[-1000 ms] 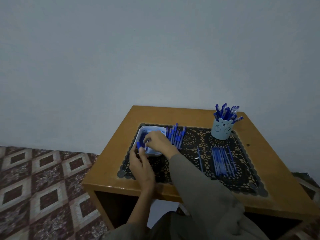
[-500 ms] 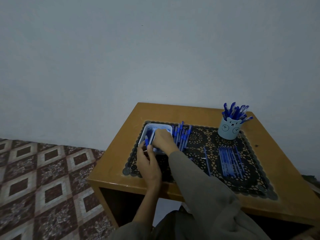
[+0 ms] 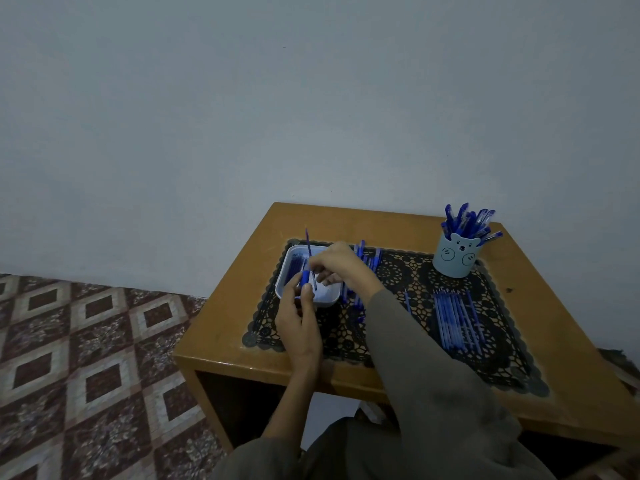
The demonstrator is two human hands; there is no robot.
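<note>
**Refill at risk of missing the pen piece and dropping into the tray**

Just in front of the tray (image 3: 329,301), the left hand (image 3: 299,327) is pinching a short blue pen piece (image 3: 305,277) between thumb and fingertips, holding it over the tray's near side. Above the tray, the right hand (image 3: 341,268) is pinching a thin refill (image 3: 307,241), which is standing nearly upright with its lower end at that piece. If the two are meeting off-line, the refill could be bending or slipping from so light a pinch. Just right of the tray, the sleeve (image 3: 415,341) is hanging close to the loose pens (image 3: 370,258) and may be nudging them. Far right of the tray, the cup (image 3: 453,259) is standing well apart.
</note>
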